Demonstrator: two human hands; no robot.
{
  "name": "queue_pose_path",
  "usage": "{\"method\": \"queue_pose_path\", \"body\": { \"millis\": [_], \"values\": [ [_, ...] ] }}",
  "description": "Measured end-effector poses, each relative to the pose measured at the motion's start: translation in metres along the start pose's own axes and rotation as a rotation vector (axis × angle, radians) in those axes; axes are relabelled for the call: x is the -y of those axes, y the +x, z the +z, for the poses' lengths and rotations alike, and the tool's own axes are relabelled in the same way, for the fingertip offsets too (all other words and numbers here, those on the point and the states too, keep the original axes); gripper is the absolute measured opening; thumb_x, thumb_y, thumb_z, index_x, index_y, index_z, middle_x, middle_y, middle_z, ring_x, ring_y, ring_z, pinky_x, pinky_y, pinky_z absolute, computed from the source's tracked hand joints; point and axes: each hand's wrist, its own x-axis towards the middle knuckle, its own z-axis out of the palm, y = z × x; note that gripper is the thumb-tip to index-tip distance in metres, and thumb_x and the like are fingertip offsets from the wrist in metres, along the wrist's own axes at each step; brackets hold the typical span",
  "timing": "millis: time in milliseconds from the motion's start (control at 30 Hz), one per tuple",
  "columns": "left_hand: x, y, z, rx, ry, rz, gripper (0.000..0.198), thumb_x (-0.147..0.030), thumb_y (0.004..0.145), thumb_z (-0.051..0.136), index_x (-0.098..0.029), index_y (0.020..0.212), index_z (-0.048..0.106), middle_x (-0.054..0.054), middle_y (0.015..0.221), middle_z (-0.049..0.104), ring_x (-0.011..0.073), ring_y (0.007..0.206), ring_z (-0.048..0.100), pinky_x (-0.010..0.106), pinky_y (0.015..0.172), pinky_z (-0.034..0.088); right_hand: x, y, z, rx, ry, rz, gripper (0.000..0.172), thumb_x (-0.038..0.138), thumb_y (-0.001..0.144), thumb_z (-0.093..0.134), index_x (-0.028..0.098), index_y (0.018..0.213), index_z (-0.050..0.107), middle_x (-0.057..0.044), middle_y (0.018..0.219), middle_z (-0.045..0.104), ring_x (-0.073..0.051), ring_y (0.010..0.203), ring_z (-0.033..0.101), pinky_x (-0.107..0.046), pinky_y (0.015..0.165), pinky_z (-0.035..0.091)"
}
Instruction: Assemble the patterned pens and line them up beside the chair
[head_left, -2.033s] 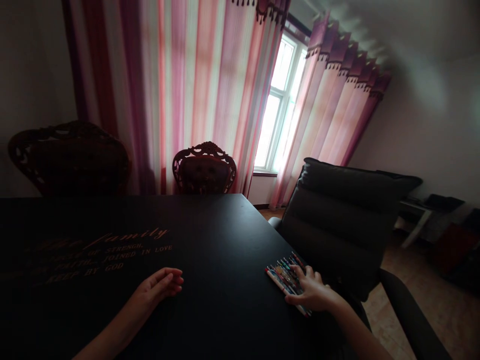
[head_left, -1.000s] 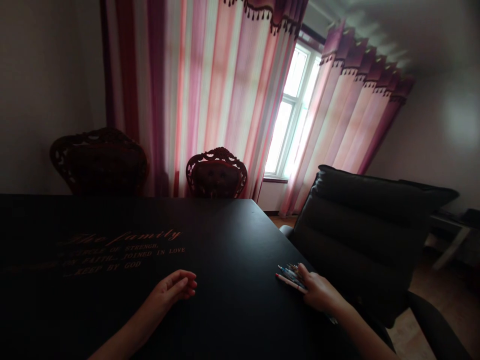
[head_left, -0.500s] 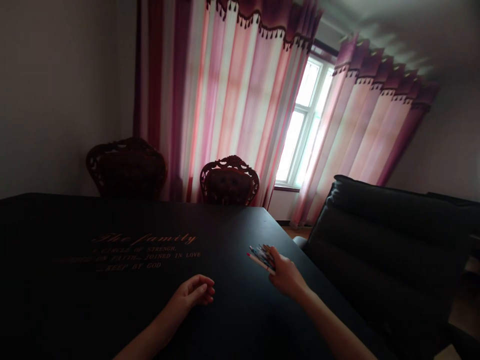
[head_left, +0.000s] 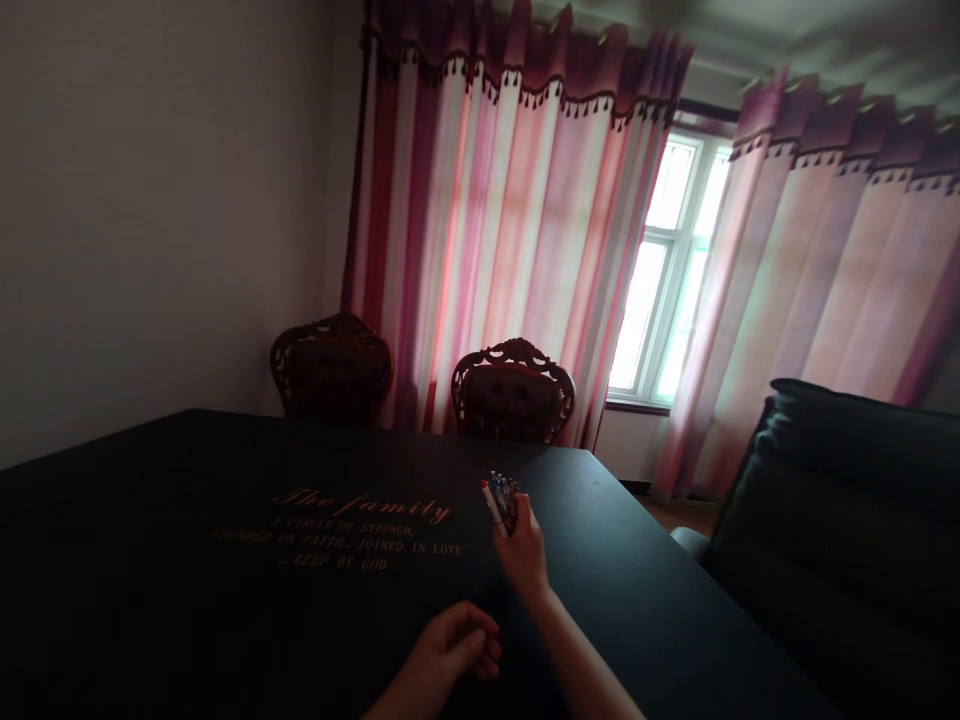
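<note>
Fingers of the right hand [head_left: 521,552] hold a bunch of thin white and dark pens [head_left: 498,499] at its eleven o'clock, over the flat black table [head_left: 637,570]. At its seven o'clock, the left hand [head_left: 454,642] curls loosely, half open.

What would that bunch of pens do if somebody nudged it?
The bunch of pens would probably splay if nudged, as only the right hand visibly holds it together. The pens look slim and straight, so likely stiff and light. Loose on the flat, smooth-looking tabletop, they might roll.
</note>
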Motion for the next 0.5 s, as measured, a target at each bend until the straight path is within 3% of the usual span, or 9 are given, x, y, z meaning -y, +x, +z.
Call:
{"method": "queue_pose_path", "body": {
  "millis": [200, 500],
  "values": [
    [-0.004, -0.001, 0.0, -0.003, 0.039, 0.006, 0.035, -0.049, 0.074, 0.071, -0.017, 0.087, 0.068, 0.006, 0.078, 0.069, 0.0179, 0.067, 0.062, 0.03, 0.065, 0.044, -0.011, -0.011, 0.005, 0.078, 0.004, 0.01, 0.032, 0.008, 0.073, 0.045, 0.022, 0.102, 0.046, -0.002, 0.086, 0.058, -0.019, 0.072, 0.057, -0.029, 0.064, 0.044],
    [0.004, 0.001, -0.003, 0.002, 0.089, 0.011, 0.035, -0.05, 0.077, 0.068, -0.017, 0.089, 0.069, 0.005, 0.078, 0.069, 0.0177, 0.067, 0.063, 0.029, 0.065, 0.045, 0.006, -0.019, 0.0, 0.283, -0.149, -0.207, 0.035, 0.002, 0.067, 0.048, 0.023, 0.095, 0.047, -0.003, 0.093, 0.053, -0.019, 0.078, 0.054, -0.028, 0.067, 0.041]
  ]
}}
